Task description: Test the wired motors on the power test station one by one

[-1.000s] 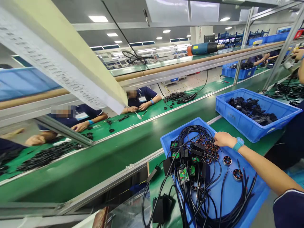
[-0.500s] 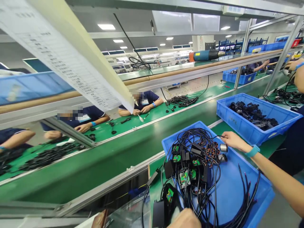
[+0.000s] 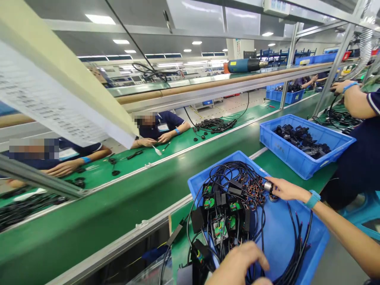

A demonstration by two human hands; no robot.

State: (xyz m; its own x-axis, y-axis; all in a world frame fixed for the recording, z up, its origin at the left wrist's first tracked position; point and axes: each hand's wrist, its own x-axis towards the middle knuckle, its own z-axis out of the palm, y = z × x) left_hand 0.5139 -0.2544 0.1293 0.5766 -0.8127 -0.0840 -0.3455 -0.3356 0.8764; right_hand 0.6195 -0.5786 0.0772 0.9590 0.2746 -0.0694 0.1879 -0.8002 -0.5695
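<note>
Right hand [image 3: 283, 189]: fingers pinch a small silver cylindrical motor [image 3: 268, 186] at far side of blue plastic bin [image 3: 282, 237], near edge of green table [image 3: 271, 160]. Left hand [image 3: 240, 264] is curled on the black cable tangle [image 3: 237, 198]; can't tell if gripping. Risk: motor's leads look snarled w/ the rest, so a lift could drag the bundle or strain wires.

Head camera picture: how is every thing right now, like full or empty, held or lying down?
right hand: pinching the silver round part over the near bin.
left hand: lying on the cable tangle; grip hidden.
near blue bin: partly filled, right side bare.
far blue bin: open top, holds black parts.
blue tool: lying on its side on the upper shelf.
</note>
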